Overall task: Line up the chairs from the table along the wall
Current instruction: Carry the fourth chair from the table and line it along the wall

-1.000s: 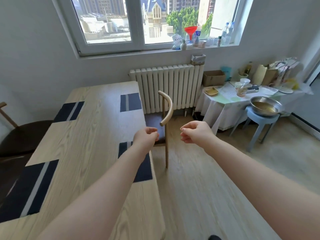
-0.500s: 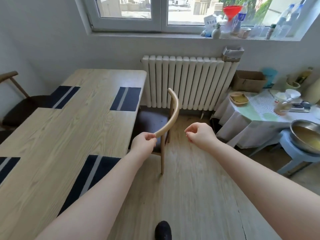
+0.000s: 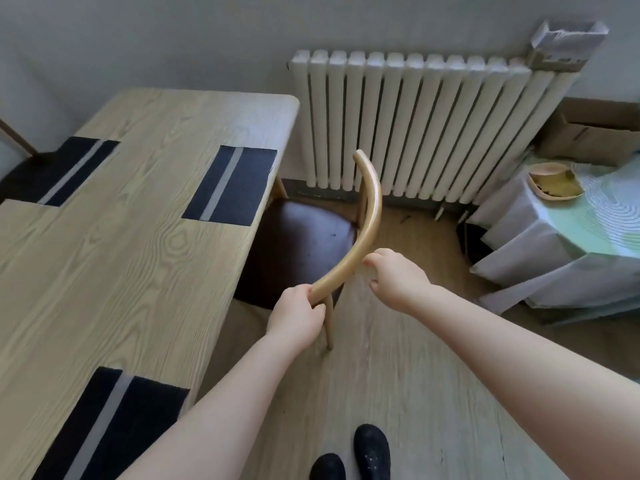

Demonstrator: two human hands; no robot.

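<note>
A chair [image 3: 369,216] with a curved light-wood backrest and a dark round seat is tucked under the right side of the wooden table [image 3: 131,265]. My left hand [image 3: 298,315] is closed around the near end of the backrest. My right hand [image 3: 398,278] hovers just right of the backrest's middle, fingers curled and apart, touching or nearly touching the wood. A second chair [image 3: 17,161] with a dark seat shows at the far left, mostly hidden behind the table.
A white radiator [image 3: 415,126] stands against the wall behind the chair. At right is a small table under a white cloth [image 3: 561,251] with a cardboard box [image 3: 595,136] behind it. Dark placemats [image 3: 230,185] lie on the table. My feet [image 3: 353,455] are on the wood floor.
I have stepped closer and the view has tilted down. My left hand has closed around the end of the backrest, and my right hand has moved in beside it.
</note>
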